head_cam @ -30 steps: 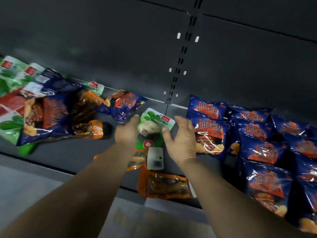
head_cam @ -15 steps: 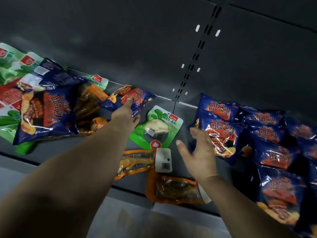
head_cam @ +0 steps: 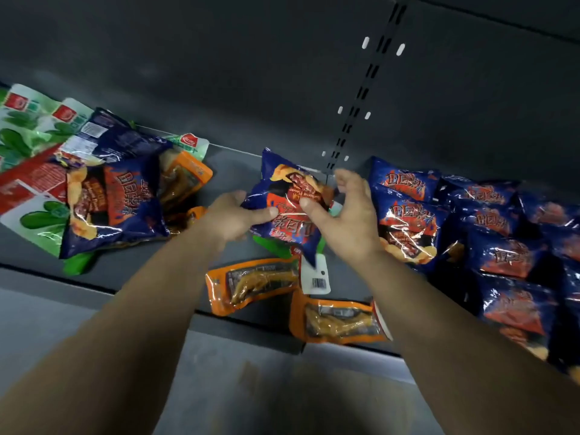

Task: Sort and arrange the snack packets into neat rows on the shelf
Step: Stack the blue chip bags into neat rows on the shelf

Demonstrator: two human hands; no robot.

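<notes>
Leftmost on the dark shelf (head_cam: pixel 219 164) lies a loose heap: green packets (head_cam: pixel 28 127) at the far edge, a large blue chip bag (head_cam: pixel 110 199) slumped across them, and orange pouches (head_cam: pixel 185 180) poking out just beside it. Toward the middle, the left hand (head_cam: pixel 232 215) grips the near-left edge of a blue snack packet (head_cam: pixel 288 199), thumb laid across its front. That packet is held tilted above a green packet (head_cam: pixel 273 246) and two orange pouches (head_cam: pixel 251 284) near the shelf's front lip. The right hand (head_cam: pixel 345 215) pinches the packet's right side, thumb on the face and fingers curled behind. Farther right, blue packets (head_cam: pixel 489 227) stand overlapped in rows running toward the front.
</notes>
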